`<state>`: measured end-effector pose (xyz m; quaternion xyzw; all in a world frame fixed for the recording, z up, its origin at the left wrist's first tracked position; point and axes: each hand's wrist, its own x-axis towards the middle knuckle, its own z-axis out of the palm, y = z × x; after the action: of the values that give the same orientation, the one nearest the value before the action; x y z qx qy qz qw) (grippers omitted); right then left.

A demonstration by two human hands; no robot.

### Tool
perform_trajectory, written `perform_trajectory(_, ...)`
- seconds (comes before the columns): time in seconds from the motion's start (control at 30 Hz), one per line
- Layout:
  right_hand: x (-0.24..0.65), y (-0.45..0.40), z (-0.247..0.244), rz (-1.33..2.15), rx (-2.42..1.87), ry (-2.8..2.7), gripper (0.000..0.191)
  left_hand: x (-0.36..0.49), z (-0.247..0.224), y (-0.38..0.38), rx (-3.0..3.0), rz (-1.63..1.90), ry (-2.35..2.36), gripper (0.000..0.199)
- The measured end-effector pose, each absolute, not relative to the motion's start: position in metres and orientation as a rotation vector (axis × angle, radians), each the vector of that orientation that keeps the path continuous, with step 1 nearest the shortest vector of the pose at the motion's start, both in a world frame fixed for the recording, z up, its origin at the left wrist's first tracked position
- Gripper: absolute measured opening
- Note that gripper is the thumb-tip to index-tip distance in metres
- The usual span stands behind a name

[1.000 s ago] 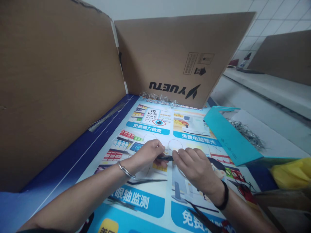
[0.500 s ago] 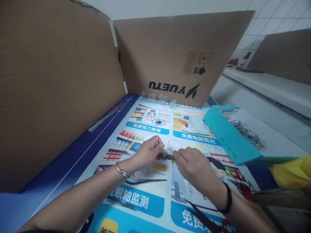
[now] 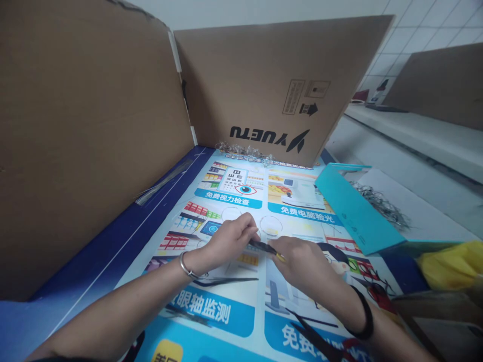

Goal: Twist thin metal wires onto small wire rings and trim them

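My left hand (image 3: 234,236), with a silver bracelet at the wrist, pinches one end of a short dark strip (image 3: 263,246) above the middle of the printed sheet (image 3: 260,311). At the strip's other end is my right hand (image 3: 300,256), its fingers closed round it, with a black band at the wrist. A bit of yellow shows beside my right fingers; what it belongs to is unclear. Thin dark strands (image 3: 226,280) lie on the sheet below my hands. Dark scissors (image 3: 313,334) rest near the front edge, partly hidden by my right forearm.
Cardboard panels stand at the left (image 3: 86,125) and back (image 3: 264,75). Tangled wire pieces (image 3: 245,150) lie along the back panel. A turquoise box (image 3: 354,211) at the right has a dark wire tangle (image 3: 381,203) beside it. A yellow bag (image 3: 453,266) sits farther right.
My right hand has shifted slightly right and turned, and its wrist band has moved right. More of the dark strip shows between my hands, tilted down to the right, and a yellow bit has appeared.
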<state>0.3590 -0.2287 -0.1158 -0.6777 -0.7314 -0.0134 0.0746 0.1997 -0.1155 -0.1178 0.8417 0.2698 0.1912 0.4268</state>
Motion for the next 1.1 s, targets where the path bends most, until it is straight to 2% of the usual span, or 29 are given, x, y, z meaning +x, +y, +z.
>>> perform_trajectory(0.17, 0.359, -0.227, -0.113, 0.125, -2.057, -2.154, 0.012, 0.199, -0.114, -0.115, 2.146, 0.459, 0.656, 0.012)
perform_trajectory(0.33, 0.36, -0.228, -0.113, 0.134, -2.018, -2.15, 0.011, 0.199, -0.113, -0.115, 2.189, 0.445, 0.644, 0.011)
perform_trajectory(0.47, 0.361, -0.227, -0.121, -0.046, -1.947, -2.141, 0.008, 0.195, -0.105, -0.111, 2.183, 0.455, 0.645, 0.011)
perform_trajectory(0.63, 0.362, -0.223, -0.13, -0.36, -1.741, -2.097, 0.013, 0.181, -0.093, -0.078, 2.144, 0.541, 0.714, 0.014)
perform_trajectory(0.83, 0.363, -0.222, -0.138, -0.405, -1.593, -2.041, 0.015, 0.161, -0.098, -0.033, 2.435, 0.217, 0.677, 0.015)
perform_trajectory(0.97, 0.365, -0.221, -0.143, -0.413, -1.567, -2.049, 0.015, 0.156, -0.103, -0.024, 2.425, -0.047, 0.693, 0.016)
perform_trajectory(1.1, 0.366, -0.22, -0.145, -0.417, -1.567, -2.051, 0.015, 0.16, -0.111, -0.027, 2.44, -0.122, 0.605, 0.013)
